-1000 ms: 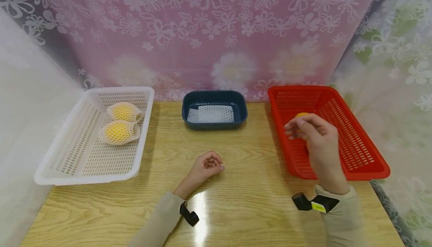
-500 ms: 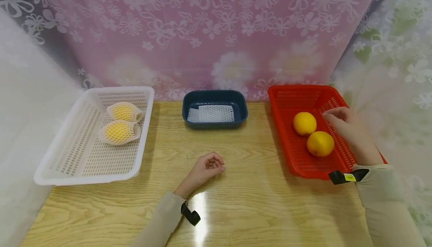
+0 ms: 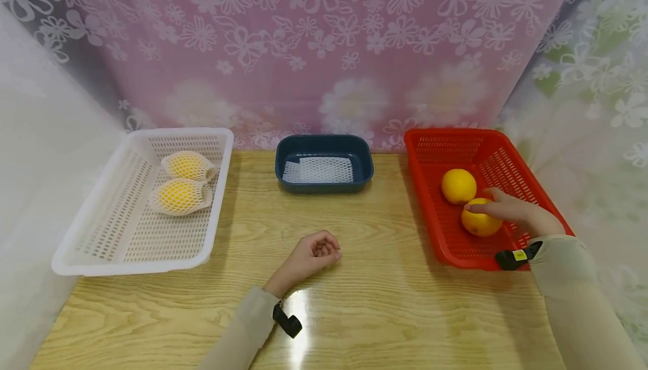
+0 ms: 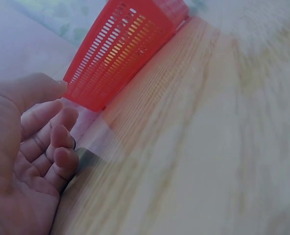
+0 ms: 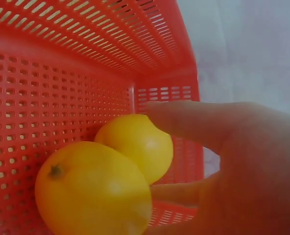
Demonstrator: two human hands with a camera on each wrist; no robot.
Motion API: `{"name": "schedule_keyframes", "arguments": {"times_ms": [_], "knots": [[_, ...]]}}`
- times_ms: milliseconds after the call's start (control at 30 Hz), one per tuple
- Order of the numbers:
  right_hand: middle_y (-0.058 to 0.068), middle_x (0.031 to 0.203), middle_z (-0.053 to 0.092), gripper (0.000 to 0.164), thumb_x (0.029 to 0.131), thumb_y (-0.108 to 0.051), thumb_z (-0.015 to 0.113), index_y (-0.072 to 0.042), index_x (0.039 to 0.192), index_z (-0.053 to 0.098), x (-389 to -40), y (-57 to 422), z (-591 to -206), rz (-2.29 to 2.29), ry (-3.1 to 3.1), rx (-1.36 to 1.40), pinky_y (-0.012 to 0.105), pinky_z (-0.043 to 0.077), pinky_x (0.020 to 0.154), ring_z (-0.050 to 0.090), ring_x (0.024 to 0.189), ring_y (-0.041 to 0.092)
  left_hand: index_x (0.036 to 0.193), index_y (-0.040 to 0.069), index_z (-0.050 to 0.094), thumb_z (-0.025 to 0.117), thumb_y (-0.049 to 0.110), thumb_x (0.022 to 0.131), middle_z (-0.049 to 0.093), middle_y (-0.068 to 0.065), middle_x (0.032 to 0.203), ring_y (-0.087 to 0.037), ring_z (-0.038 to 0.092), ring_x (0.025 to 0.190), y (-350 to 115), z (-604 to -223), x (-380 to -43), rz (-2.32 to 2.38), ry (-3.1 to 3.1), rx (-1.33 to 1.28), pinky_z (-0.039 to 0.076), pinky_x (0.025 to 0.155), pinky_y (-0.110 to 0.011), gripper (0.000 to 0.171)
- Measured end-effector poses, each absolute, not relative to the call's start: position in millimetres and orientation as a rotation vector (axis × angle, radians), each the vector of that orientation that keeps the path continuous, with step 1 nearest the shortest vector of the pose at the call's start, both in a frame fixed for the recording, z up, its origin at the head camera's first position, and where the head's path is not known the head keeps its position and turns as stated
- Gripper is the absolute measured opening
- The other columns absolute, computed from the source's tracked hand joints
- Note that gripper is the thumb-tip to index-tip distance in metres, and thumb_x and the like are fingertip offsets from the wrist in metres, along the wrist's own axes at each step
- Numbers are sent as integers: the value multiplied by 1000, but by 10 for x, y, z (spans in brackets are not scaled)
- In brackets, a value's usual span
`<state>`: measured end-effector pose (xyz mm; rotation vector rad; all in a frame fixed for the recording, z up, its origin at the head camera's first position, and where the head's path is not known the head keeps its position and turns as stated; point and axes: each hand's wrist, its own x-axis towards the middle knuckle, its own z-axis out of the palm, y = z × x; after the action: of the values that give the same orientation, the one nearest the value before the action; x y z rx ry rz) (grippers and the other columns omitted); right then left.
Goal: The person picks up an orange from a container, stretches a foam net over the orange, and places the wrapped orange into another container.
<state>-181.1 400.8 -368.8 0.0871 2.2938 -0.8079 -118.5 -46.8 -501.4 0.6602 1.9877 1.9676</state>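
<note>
In the head view my right hand (image 3: 516, 212) reaches into the red basket (image 3: 435, 235) over the nearer orange (image 3: 481, 224). The right wrist view has the thumb stretched out above, apart from this nearer fruit, while the fingers pass partly hidden behind it. A second orange (image 3: 458, 185) lies just beyond, touching or nearly touching the first. My left hand (image 3: 310, 255) rests on the wooden table with loosely curled fingers and holds nothing; the left wrist view shows its bare palm.
At the left stands a white basket (image 3: 215, 229) holding two yellow fruits in foam nets, one net (image 3: 179, 197) in front of the other. A dark blue tray (image 3: 324, 188) with white foam netting (image 3: 324, 170) sits at the back middle, before a floral curtain (image 3: 304, 49).
My right hand drew back rightward from above the fruit, then came down to the left over the nearer orange. The left hand has barely moved.
</note>
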Motion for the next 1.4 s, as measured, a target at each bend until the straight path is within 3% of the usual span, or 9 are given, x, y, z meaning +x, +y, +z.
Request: {"name": "schedule_keyframes", "arguments": {"times_ms": [133, 233, 333, 400, 467, 567, 800, 1033, 1400], "knots": [[40, 144, 9, 96, 96, -53, 55, 0, 153, -1, -1869, 4047, -3762, -826, 2198, 133, 60, 50, 84, 28, 122, 60, 112, -15, 57, 68, -7, 89, 60, -26, 91, -17, 53, 73, -475, -5012, -1196, 2009, 1969, 703, 42, 62, -18, 27], [37, 140, 14, 94, 94, -48, 61, -2, 152, 2, -1884, 4062, -3818, -841, 2159, 152, 58, 51, 84, 29, 121, 59, 121, -16, 50, 69, -10, 86, 57, -34, 104, -32, 56, 82, -476, -5011, -1204, 2054, 1966, 736, 46, 67, -22, 41], [32, 141, 18, 89, 93, -47, 65, -6, 151, 12, -1878, 4059, -3855, -878, 2134, 182, 55, 50, 88, 28, 124, 54, 130, -16, 41, 70, -12, 84, 49, -39, 121, -50, 51, 100, -480, -5016, -1216, 2109, 1943, 737, 52, 79, -38, 53], [29, 141, 22, 85, 92, -45, 66, -6, 151, 19, -1880, 4049, -3877, -903, 2122, 184, 52, 49, 89, 28, 125, 50, 134, -16, 35, 69, -14, 83, 42, -40, 131, -56, 44, 112, -482, -5042, -1230, 2146, 1907, 722, 49, 87, -51, 61], [25, 139, 27, 82, 91, -44, 69, -7, 150, 24, -1884, 4044, -3901, -929, 2115, 204, 48, 47, 90, 29, 124, 46, 139, -15, 29, 69, -14, 83, 35, -39, 139, -57, 38, 120, -476, -5107, -1253, 2171, 1876, 697, 43, 93, -61, 68], [22, 134, 34, 78, 90, -40, 71, -6, 147, 29, -1905, 4054, -3943, -938, 2128, 189, 43, 47, 88, 34, 120, 40, 143, -11, 25, 69, -15, 82, 30, -35, 145, -55, 35, 125, -468, -5212, -1290, 2191, 1865, 665, 39, 97, -64, 75], [18, 127, 40, 73, 89, -35, 73, -4, 143, 33, -1923, 4065, -3975, -964, 2147, 155, 41, 53, 83, 43, 112, 33, 144, -2, 31, 74, -7, 83, 36, -26, 145, -44, 43, 123, -465, -5305, -1316, 2173, 1914, 643, 48, 95, -50, 74], [21, 128, 40, 76, 89, -35, 72, -2, 143, 30, -1907, 4024, -3858, -907, 2243, 40, 46, 57, 78, 49, 107, 33, 144, -4, 31, 75, -2, 84, 38, -25, 143, -40, 46, 121, -473, -5299, -1314, 2144, 1942, 657, 50, 93, -41, 74], [21, 119, 46, 73, 87, -32, 75, -1, 138, 33, -1791, 3704, -3351, -883, 2487, -54, 43, 57, 68, 55, 94, 29, 143, -6, 31, 72, -9, 84, 36, -27, 144, -44, 44, 122, -472, -5299, -1321, 2139, 1935, 650, 46, 96, -55, 73]]}}
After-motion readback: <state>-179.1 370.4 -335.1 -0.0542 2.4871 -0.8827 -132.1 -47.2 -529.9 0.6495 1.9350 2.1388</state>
